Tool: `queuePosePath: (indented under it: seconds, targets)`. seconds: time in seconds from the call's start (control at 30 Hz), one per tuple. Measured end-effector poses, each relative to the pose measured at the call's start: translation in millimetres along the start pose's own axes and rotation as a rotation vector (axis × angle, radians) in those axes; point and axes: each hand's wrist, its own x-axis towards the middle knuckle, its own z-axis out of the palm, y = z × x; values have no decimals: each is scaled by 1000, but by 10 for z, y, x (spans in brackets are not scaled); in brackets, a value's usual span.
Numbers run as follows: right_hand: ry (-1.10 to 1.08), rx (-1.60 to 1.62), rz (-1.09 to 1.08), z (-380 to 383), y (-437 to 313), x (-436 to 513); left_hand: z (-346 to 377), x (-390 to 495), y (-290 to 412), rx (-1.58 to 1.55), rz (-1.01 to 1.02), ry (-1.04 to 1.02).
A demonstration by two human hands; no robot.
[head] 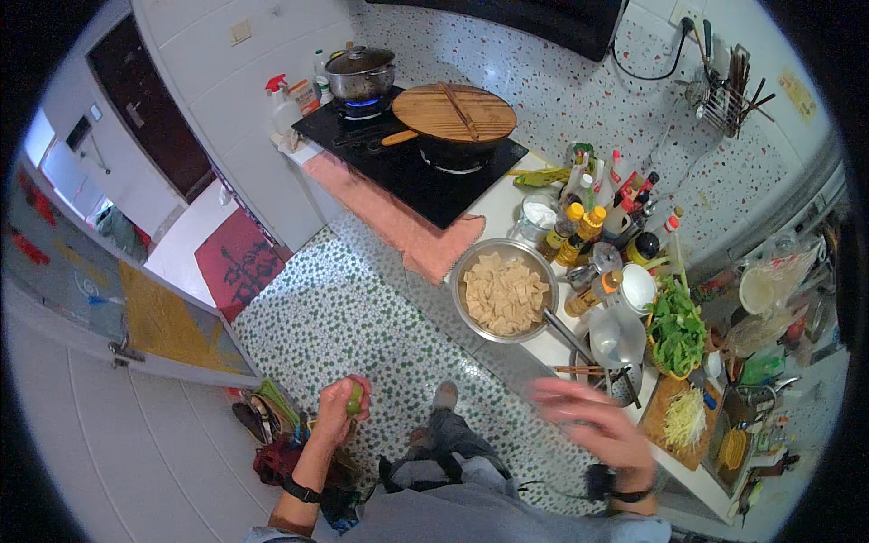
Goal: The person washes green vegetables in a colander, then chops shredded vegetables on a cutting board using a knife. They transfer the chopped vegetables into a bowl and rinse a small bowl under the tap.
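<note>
My left hand [341, 405] is closed around a small green fruit or vegetable [354, 399], held over the tiled floor. My right hand [587, 422], blurred by motion, is spread beside the counter edge; nothing shows in its fingers. Just beyond it lie a pair of wooden chopsticks [579, 370] and a dark-handled utensil. A steel bowl [456, 305] of pale, flat cut pieces [504, 293] sits on the counter ahead. To the right, a wooden cutting board [657, 414] carries pale shreds [684, 419] and a blue-handled knife [710, 400].
A lidded steel pot [360, 75] stands over a lit blue flame; a wok with a wooden lid [453, 113] is beside it. Several sauce bottles [571, 227] and a basket of leafy greens [676, 329] crowd the counter. Bags [277, 460] sit at lower left, near the door.
</note>
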Motion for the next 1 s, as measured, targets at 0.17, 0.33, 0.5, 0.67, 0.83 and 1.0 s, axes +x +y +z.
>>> queuePosePath:
  seconds: [0.17, 0.33, 0.5, 0.67, 0.83, 1.0]
  targets:
    - [382, -43, -477, -81, -856, -42, -70, 550, 217, -2, -77, -17]
    - [359, -229, -444, -374, -1152, 250, 92, 1149, 368, 76, -122, -14]
    - [291, -47, -645, -762, -1180, 465, 106, 1669, 565, 89, -143, -23]
    - [230, 55, -753, -812, -1238, 491, 288, 2178, 584, 193, -312, -174]
    - [279, 104, -785, -529, -1235, 619, 442, 2720, 303, 482, -533, -419]
    - [386, 64, -763, -81, -1365, 842, 599, 3200, -101, 754, -791, -609]
